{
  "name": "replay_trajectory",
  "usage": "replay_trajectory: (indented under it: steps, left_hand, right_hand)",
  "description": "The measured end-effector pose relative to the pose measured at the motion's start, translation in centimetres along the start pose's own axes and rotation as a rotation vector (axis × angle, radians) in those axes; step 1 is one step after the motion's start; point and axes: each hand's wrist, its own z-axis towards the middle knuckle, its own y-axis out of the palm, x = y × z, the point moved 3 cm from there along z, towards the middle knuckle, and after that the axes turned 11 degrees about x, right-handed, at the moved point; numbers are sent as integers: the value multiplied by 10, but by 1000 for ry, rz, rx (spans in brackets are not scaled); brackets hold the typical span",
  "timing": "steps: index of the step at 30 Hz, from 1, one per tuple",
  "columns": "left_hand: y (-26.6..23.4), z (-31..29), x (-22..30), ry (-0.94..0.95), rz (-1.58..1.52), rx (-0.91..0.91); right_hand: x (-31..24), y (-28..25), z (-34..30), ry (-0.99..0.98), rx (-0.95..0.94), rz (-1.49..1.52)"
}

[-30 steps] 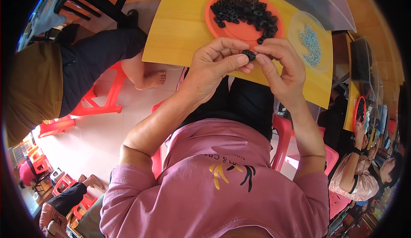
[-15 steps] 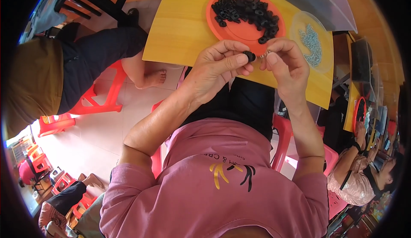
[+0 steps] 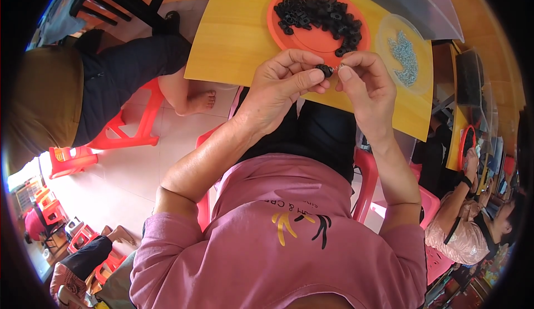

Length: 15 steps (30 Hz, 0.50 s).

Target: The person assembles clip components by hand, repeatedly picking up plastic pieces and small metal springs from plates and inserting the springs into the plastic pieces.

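Over the near edge of the yellow table, my left hand [image 3: 289, 84] pinches a small black plastic part [image 3: 324, 70] between thumb and fingers. Close beside it, my right hand [image 3: 367, 84] is closed in a pinch on a tiny shiny metal piece [image 3: 334, 70], which looks like a small coil spring. The metal piece is at the right end of the black part; whether it sits inside cannot be made out. Just beyond my hands, an orange-red round tray [image 3: 311, 39] holds a heap of similar black parts [image 3: 317, 14]. To its right, a clear shallow dish [image 3: 421, 78] contains many small silvery pieces [image 3: 405, 59].
A grey plastic bin [image 3: 397, 9] stands at the table's far right. The yellow tabletop [image 3: 222, 42] extends left of the tray. At left, another person [image 3: 128, 81] sits on a red stool [image 3: 133, 123]. Another person [image 3: 459, 234] is at the far right.
My right hand has moved slightly left toward the black part. The metal piece, before apart from it, is now at the part's right end.
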Motion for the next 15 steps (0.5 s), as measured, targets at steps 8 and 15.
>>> replay_trajectory:
  steps: [8, 15]
  left_hand:
    - [-3, -3, 4, 138, 152, 58]
    - [-6, -5, 3, 237, 167, 99]
  right_hand:
    - [-3, 10, -4, 99, 37, -39]
    - [3, 17, -8, 200, 90, -23]
